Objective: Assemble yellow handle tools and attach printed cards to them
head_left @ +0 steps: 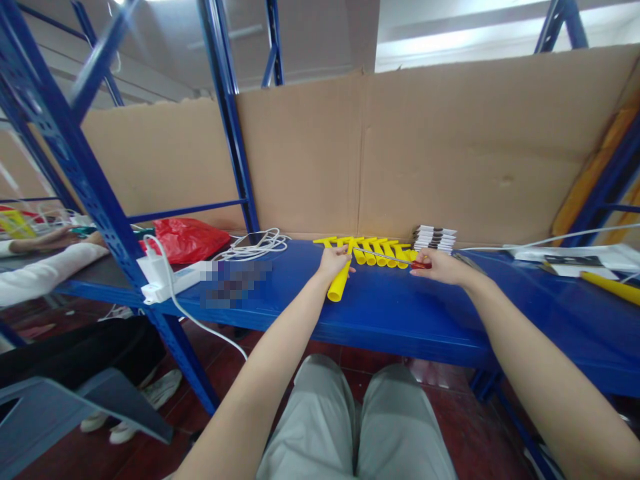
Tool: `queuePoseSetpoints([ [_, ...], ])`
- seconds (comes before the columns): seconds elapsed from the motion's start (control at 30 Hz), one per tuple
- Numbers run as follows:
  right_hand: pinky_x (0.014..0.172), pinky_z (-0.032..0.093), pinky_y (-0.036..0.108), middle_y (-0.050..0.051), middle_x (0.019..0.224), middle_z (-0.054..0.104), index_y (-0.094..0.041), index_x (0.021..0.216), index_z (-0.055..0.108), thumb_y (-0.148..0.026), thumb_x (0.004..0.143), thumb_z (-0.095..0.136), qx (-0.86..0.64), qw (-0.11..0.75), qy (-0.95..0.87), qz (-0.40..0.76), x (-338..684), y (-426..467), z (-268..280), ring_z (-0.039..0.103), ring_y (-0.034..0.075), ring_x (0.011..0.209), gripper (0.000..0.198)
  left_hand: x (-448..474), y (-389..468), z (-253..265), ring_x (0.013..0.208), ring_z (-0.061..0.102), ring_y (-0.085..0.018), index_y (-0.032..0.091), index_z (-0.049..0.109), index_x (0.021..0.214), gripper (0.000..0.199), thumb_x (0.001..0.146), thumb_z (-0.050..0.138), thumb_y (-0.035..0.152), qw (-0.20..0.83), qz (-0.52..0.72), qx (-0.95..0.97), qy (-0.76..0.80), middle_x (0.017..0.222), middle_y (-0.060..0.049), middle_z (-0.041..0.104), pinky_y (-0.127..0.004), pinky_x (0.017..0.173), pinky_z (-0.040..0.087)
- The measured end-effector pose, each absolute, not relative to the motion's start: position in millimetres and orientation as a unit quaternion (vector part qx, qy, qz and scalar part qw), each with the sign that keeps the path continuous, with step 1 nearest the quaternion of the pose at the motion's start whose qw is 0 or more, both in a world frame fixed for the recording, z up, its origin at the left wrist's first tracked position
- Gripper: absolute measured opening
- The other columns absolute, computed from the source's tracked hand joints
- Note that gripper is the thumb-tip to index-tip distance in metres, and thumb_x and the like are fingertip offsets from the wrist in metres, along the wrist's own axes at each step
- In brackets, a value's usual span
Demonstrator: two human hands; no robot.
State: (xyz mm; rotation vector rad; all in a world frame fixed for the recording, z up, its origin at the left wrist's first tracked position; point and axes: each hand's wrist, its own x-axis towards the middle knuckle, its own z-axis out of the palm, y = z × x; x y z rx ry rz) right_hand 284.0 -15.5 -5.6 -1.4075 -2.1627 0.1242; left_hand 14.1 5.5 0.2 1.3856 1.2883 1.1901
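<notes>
My left hand (334,261) is closed around the upper part of a yellow plastic tube-handled piece (339,287), whose open round end points toward me. In my right hand (440,265) is a screwdriver (421,265) with a red handle. Its thin metal shaft lies nearly level and reaches left to the top of the held piece; whether the tip touches is too small to tell. Behind it, several similar yellow pieces (383,257) form a row on the blue bench (390,313). Just behind my right hand stands a stack of small white-and-black packets (434,238).
To the left lie a white power strip (185,280) with a plugged-in adapter, coiled white cable (260,245) and a red plastic bag (187,240). Blue rack posts (233,133) and a cardboard wall (450,147) bound the bench. A co-worker's sleeve (55,268) shows far left.
</notes>
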Motion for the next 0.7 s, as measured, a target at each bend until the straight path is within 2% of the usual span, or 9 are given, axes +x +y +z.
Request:
queuePoseSetpoints([
  [0.17, 0.055, 0.039, 0.028, 0.004, 0.063, 0.062, -0.020, 0.068, 0.056, -0.053, 0.071, 0.057, -0.523, 0.273, -0.807, 0.018, 285, -18, -4, 0.053, 0.017, 0.060, 0.033, 14, 7, -1, 0.045, 0.063, -0.009, 0.012, 0.054, 0.132, 0.050, 0.082, 0.056, 0.006, 0.440, 0.479, 0.560, 0.513, 0.104, -0.014, 0.069, -0.018, 0.039, 0.046],
  [0.37, 0.054, 0.039, 0.028, 0.003, 0.062, 0.060, -0.019, 0.070, 0.060, -0.058, 0.076, 0.048, -0.527, 0.241, -0.811, 0.083, 280, -22, -1, 0.052, 0.016, 0.056, 0.041, 14, 8, -2, 0.044, 0.062, -0.009, 0.011, 0.052, 0.133, 0.052, 0.082, 0.056, 0.006, 0.442, 0.485, 0.557, 0.508, 0.102, -0.014, 0.069, -0.017, 0.039, 0.045],
  [0.47, 0.056, 0.042, 0.029, 0.004, 0.067, 0.063, -0.019, 0.076, 0.058, -0.058, 0.071, 0.055, -0.512, 0.265, -0.810, 0.106, 280, -20, -4, 0.055, 0.017, 0.060, 0.039, 13, 8, -2, 0.044, 0.062, -0.009, 0.010, 0.051, 0.134, 0.053, 0.082, 0.056, 0.006, 0.442, 0.486, 0.555, 0.510, 0.103, -0.015, 0.069, -0.018, 0.039, 0.046],
  [0.6, 0.056, 0.042, 0.029, 0.002, 0.062, 0.059, -0.022, 0.069, 0.048, -0.055, 0.062, 0.066, -0.518, 0.297, -0.797, 0.092, 282, -13, -10, 0.055, 0.018, 0.060, 0.038, 13, 7, -1, 0.044, 0.061, -0.008, 0.011, 0.052, 0.133, 0.051, 0.082, 0.054, 0.006, 0.444, 0.483, 0.558, 0.508, 0.104, -0.014, 0.069, -0.017, 0.038, 0.045],
  [0.7, 0.054, 0.041, 0.028, 0.001, 0.059, 0.057, -0.023, 0.066, 0.045, -0.053, 0.063, 0.064, -0.519, 0.306, -0.796, 0.064, 284, -11, -11, 0.053, 0.017, 0.057, 0.036, 13, 6, 0, 0.044, 0.062, -0.009, 0.012, 0.052, 0.134, 0.052, 0.082, 0.054, 0.005, 0.444, 0.481, 0.560, 0.508, 0.105, -0.014, 0.069, -0.017, 0.038, 0.045],
])
